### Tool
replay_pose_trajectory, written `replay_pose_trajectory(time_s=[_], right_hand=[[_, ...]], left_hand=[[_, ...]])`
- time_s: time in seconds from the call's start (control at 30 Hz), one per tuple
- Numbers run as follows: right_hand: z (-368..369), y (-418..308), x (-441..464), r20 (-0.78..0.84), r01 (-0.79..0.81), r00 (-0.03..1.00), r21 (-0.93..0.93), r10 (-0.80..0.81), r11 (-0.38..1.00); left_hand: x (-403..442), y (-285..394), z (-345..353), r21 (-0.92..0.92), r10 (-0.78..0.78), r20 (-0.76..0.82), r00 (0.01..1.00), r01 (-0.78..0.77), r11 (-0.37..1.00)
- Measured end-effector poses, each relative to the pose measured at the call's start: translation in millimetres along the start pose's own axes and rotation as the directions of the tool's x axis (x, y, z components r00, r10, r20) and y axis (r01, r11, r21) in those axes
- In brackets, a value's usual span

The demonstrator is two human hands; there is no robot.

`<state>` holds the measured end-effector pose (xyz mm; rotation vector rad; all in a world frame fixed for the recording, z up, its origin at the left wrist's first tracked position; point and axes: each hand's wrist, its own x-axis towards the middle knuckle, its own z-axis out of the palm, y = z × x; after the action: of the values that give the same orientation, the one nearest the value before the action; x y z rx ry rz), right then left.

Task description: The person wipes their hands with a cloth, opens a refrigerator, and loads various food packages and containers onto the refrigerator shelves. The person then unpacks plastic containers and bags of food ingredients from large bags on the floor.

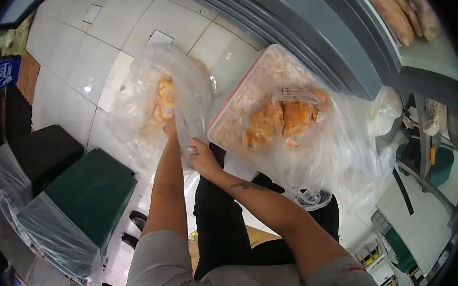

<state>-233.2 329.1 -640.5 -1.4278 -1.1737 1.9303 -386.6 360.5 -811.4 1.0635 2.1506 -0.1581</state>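
Observation:
My left hand (169,126) reaches into a large clear plastic bag (190,86) and is at an orange-yellow packet (164,97) inside it. The plastic and the packet hide most of its fingers, so its grip does not show. My right hand (202,157) is closed on the near edge of the same bag, at the bag's lower right. To the right stands a plastic crate (232,103) with pale pinkish pieces under clear film. On top of it lie orange packets (297,117) in a clear bag with dark handwriting.
A grey ridged unit (323,37) borders the far right, with pale meat-like pieces (392,13) above it. Green (88,191) and black (45,150) seats or boxes, partly plastic-wrapped, stand at the left. White floor tiles (75,45) lie beneath. More clear plastic (363,148) hangs right of the crate.

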Motion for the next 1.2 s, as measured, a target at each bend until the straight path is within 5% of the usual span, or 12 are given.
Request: replay_pose_trajectory(time_s=[0.07, 0.1, 0.2, 0.23, 0.33, 0.43, 0.57, 0.77, 0.87, 0.97, 1.0, 1.2], right_hand=[[9, -40, -3, -0.067, 0.04, 0.997, 0.019, -0.038, 0.999], [10, -53, -3, -0.097, -0.088, 0.991, 0.062, 0.094, 0.994], [11, -92, -11, 0.026, -0.163, 0.985, 0.492, 0.173, 0.855], [15, -99, -15, 0.053, -0.102, 0.995, 0.549, 0.087, 0.829], [19, -159, -28, 0.153, -0.163, 0.983, 0.428, 0.106, 0.889], [26, -203, -47, 0.221, -0.047, 0.975, 0.346, -0.033, 0.937], [10, -287, -84, 0.322, 0.107, 0.932, 0.192, -0.166, 0.976], [-62, -373, -164, 0.263, 0.36, 0.895, 0.056, -0.362, 0.931], [-93, -436, -228, 0.267, 0.399, 0.879, 0.04, -0.395, 0.916], [-123, -475, -288, 0.148, 0.422, 0.886, 0.132, -0.439, 0.897], [-134, -482, -308, 0.086, 0.455, 0.878, 0.149, -0.47, 0.878], [-164, -487, -411, -0.355, 0.593, 0.79, 0.237, -0.5, 0.77]], left_hand=[[-2, -5, -19, 0.034, 0.055, 0.002, 0.998, -0.055, 0.998], [-7, -6, -36, 0.052, 0.079, 0.006, 0.997, -0.079, 0.996], [-14, -15, -68, -0.036, 0.159, 0.062, 0.985, -0.156, 0.987], [-15, -18, -76, -0.092, 0.187, 0.087, 0.979, -0.179, 0.98], [-48, -18, -106, -0.269, 0.198, 0.157, 0.968, -0.151, 0.951], [-100, -8, -142, -0.495, 0.142, 0.194, 0.971, -0.028, 0.868], [-174, 25, -217, -0.785, 0.029, 0.204, 0.979, 0.145, 0.602], [-294, 109, -356, -0.971, -0.068, 0.15, 0.986, 0.16, 0.18], [-345, 146, -402, -0.957, -0.022, 0.106, 0.994, 0.108, 0.268], [-386, 174, -435, -0.966, 0.171, 0.08, 0.982, 0.034, 0.257], [-416, 204, -453, -0.967, 0.327, 0.09, 0.941, 0.004, 0.254], [-477, 298, -489, -0.931, 0.625, 0.189, 0.758, -0.064, 0.358]])
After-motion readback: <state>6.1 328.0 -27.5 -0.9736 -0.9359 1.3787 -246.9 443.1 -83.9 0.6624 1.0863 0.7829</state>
